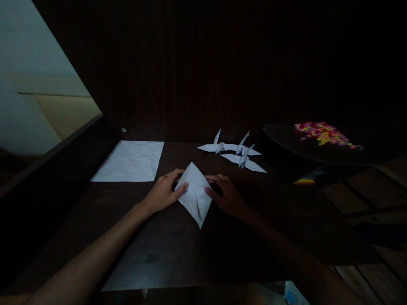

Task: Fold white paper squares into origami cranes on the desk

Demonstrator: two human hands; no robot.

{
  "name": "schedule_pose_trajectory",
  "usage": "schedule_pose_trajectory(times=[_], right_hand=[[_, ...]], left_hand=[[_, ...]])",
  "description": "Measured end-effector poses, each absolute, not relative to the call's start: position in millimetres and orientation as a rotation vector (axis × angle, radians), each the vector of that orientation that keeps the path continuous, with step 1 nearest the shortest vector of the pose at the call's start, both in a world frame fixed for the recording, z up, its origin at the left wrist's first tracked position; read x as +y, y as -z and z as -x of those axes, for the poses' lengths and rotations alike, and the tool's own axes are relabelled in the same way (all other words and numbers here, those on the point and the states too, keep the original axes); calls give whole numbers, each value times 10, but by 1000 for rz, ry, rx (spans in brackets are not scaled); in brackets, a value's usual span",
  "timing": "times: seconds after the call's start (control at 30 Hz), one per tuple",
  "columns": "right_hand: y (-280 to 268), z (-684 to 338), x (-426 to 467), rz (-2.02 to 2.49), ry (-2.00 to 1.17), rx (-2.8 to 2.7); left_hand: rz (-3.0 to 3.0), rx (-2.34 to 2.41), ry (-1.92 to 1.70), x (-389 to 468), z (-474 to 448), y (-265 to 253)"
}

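Observation:
A white sheet folded into a diamond (194,186) is held just above or on the dark desk, its slit lower point toward me. My left hand (167,190) grips its left corner, thumb on top and fingers behind. On the right corner, my right hand (224,192) pinches the paper the same way. Behind it stand several folded paper cranes (244,160), white, with wings spread and touching or nearly touching one another. To the left lies a flat, creased white sheet (133,161).
The dark desk (127,237) has a raised side board (63,152) at left and a tall dark back panel (178,76). At right sits a dark object, perhaps a bag (280,148), with a cluster of small colourful pieces (324,133) on top. The room is dim.

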State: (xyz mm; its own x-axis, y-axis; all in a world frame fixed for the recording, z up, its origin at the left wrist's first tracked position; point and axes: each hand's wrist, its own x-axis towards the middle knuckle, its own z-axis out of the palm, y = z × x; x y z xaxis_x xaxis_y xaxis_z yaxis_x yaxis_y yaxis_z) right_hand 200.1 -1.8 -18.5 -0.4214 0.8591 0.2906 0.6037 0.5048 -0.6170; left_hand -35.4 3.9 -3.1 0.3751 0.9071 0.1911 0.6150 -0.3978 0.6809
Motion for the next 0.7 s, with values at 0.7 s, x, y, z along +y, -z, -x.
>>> schedule_pose_trajectory(times=[0.7], right_hand=[[276,-1968,6,1142,-712,-2061]], left_hand=[[-2082,1344,-780,27,334,57]])
